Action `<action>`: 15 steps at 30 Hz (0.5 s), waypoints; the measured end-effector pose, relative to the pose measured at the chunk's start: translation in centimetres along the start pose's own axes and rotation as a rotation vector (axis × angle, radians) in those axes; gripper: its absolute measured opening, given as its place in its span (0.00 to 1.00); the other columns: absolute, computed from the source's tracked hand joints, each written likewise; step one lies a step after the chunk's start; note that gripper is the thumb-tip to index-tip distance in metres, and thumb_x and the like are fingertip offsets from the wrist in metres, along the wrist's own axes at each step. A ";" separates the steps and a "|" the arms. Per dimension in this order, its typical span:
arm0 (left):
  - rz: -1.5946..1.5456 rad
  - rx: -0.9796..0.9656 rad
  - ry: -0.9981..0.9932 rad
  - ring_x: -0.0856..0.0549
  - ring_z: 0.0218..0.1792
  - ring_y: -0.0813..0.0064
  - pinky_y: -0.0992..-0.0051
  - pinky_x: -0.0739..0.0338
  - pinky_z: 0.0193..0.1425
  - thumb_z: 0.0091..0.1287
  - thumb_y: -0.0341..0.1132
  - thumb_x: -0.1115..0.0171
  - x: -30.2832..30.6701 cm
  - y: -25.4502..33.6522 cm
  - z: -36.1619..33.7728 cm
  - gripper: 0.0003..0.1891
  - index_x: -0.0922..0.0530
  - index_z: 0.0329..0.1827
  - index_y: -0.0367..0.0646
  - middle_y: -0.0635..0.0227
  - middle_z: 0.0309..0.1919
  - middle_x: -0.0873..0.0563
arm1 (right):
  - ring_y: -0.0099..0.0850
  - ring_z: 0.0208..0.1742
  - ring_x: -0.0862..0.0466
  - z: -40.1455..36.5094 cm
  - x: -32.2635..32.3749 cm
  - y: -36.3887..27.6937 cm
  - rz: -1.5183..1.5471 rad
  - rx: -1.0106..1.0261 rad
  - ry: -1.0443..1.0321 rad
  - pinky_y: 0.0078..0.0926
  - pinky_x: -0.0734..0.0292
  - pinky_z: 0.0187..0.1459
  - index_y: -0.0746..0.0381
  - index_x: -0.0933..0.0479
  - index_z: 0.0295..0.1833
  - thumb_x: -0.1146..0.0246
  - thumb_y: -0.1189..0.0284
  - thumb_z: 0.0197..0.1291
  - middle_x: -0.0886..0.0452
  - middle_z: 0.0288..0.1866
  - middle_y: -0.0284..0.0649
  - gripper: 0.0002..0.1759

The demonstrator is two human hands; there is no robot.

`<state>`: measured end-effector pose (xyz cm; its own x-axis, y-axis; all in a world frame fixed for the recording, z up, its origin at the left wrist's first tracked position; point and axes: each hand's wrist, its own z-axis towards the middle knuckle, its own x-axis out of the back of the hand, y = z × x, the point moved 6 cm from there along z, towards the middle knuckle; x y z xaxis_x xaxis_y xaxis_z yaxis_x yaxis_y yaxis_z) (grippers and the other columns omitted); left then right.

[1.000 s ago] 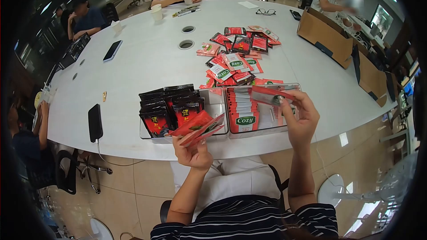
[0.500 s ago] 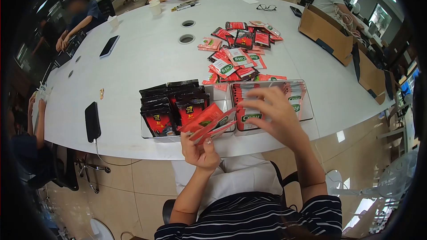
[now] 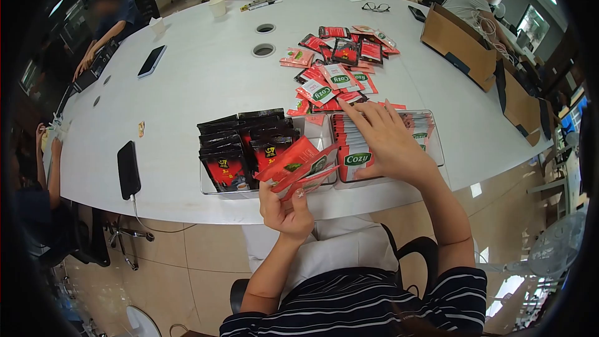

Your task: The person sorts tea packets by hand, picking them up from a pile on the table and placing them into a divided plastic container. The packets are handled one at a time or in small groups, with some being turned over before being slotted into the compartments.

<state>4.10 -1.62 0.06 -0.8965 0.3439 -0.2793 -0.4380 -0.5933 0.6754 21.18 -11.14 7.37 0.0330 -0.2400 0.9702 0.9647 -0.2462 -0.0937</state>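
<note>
My left hand point(image 3: 285, 211) pinches a few pink Cozy sachets point(image 3: 301, 165), fanned out above the front edge of the trays. Over the right-hand clear tray point(image 3: 442, 150) my right hand point(image 3: 398, 145) lies with fingers spread, on or just above the row of Cozy sachets point(image 3: 357, 160) standing in it. The left-hand clear tray point(image 3: 215, 192) holds rows of black and red G7 coffee sachets point(image 3: 226, 170). Behind the trays a loose heap of mixed sachets point(image 3: 337, 77) is spread on the white table.
Two phones point(image 3: 129, 170) lie on the left, one plugged into a cable. An opened cardboard box point(image 3: 458, 47) stands at the right edge. Glasses point(image 3: 376, 7), pens point(image 3: 261, 4) and paper cups point(image 3: 217, 6) sit at the far side, where other people are seated.
My right hand has moved slightly right and come down over the Cozy row, fingers flatter. My left hand has shifted a little to the right, still holding the sachets.
</note>
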 end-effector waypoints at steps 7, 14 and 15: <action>0.009 0.001 -0.047 0.18 0.39 0.62 0.74 0.25 0.45 0.56 0.24 0.37 -0.3 0.2 0.2 0.11 0.21 0.41 0.28 0.50 0.43 0.17 | 0.41 0.63 0.30 0.3 0.1 0.5 -0.005 -0.048 -0.097 0.53 0.45 0.71 0.56 0.45 0.74 0.23 0.56 0.32 0.31 0.59 0.41 0.61; 0.048 -0.015 -0.088 0.17 0.39 0.61 0.73 0.25 0.45 0.55 0.22 0.36 -0.4 0.5 0.4 0.11 0.21 0.41 0.28 0.50 0.42 0.17 | 0.39 0.63 0.28 0.6 2.0 0.1 0.262 0.069 0.052 0.44 0.38 0.66 0.59 0.34 0.68 0.26 0.58 0.43 0.29 0.63 0.42 0.45; 0.053 -0.022 -0.092 0.17 0.40 0.61 0.72 0.24 0.46 0.55 0.22 0.36 -0.5 0.6 0.4 0.11 0.20 0.41 0.28 0.50 0.41 0.17 | 0.39 0.62 0.27 0.5 2.6 -0.1 0.341 0.088 0.102 0.41 0.35 0.64 0.60 0.31 0.65 0.27 0.59 0.45 0.26 0.61 0.42 0.40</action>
<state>4.28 -1.84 0.91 -0.9091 0.3761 -0.1794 -0.3923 -0.6277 0.6724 21.30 -11.25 10.05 0.3344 -0.3882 0.8587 0.9217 -0.0553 -0.3839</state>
